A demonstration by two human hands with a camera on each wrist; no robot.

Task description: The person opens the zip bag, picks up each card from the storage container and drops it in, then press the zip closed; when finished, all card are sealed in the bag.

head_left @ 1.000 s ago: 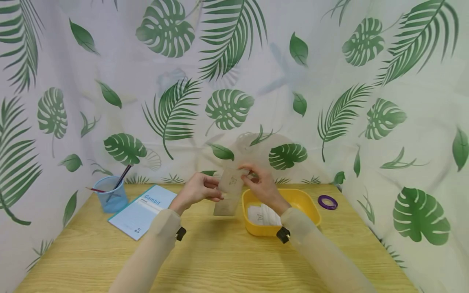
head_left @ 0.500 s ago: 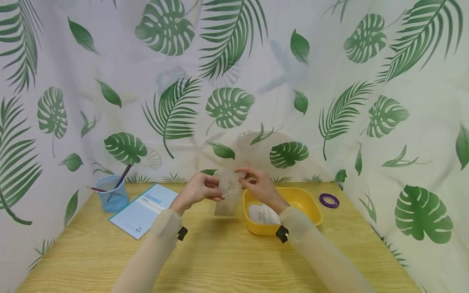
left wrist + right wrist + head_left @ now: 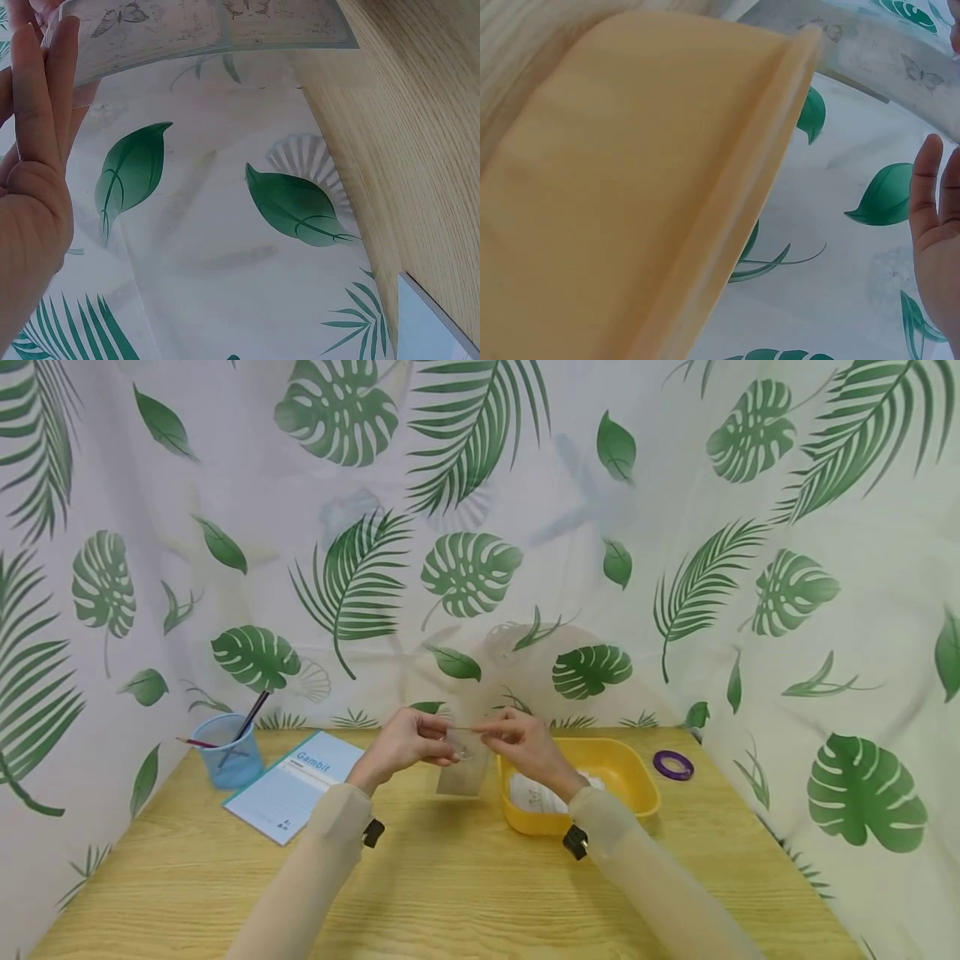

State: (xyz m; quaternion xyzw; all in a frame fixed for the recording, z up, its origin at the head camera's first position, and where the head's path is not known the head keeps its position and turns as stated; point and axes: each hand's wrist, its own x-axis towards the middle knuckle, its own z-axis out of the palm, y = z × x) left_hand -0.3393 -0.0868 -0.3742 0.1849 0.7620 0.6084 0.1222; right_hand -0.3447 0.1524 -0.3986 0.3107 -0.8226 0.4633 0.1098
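Note:
Above the table my left hand (image 3: 408, 743) pinches the side of a translucent strip (image 3: 461, 777) printed with butterflies. My right hand (image 3: 528, 745) pinches its upper end, which now looks nearly edge-on, while a lower panel hangs down between the hands. In the left wrist view, two butterfly panels of the strip (image 3: 157, 34) show, with the left hand's fingers (image 3: 45, 97) against one end. The right wrist view has only some fingers of the right hand (image 3: 941, 225), just below the strip; its pinching fingertips are mostly out of frame there.
Just right of the strip stands a yellow plastic basket (image 3: 536, 824) with white folded pieces (image 3: 536, 795) inside, butterfly-printed too. A purple ring (image 3: 673, 766) lies farther right. On the left are a blue notebook (image 3: 288, 802) and a blue mesh pen cup (image 3: 232, 756) holding pencils.
The strip's upper panel, earlier facing me with its butterfly visible, has tipped to nearly edge-on. My right hand has come slightly down and left; the left hand has hardly moved.

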